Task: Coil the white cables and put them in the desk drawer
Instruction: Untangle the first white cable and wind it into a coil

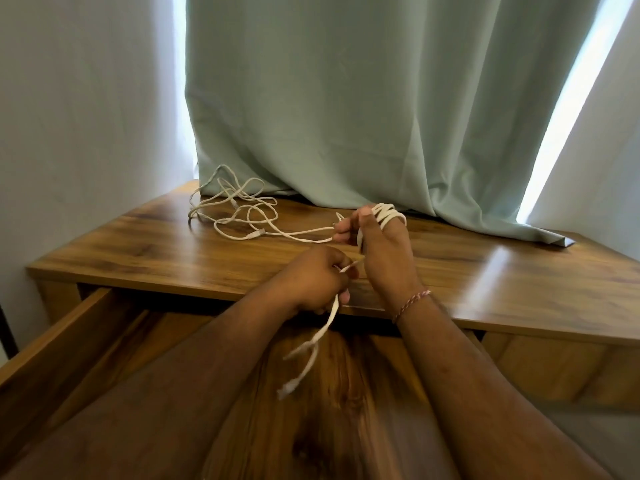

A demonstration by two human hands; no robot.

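A white cable is wound in several turns [387, 212] around the fingers of my right hand [382, 251], which is raised over the wooden desk top [485, 282]. My left hand [315, 278] is closed on the cable's free end; that end [308, 355] hangs blurred below my fist, over the open drawer [114, 348]. More white cable [239, 209] lies in a loose tangle at the back left of the desk, and a strand runs from it to my right hand's fingers.
A pale green curtain [329, 98] hangs behind the desk and its hem rests on the back edge. White walls close in at the left and right. The drawer is pulled out toward me, below the desk's front edge.
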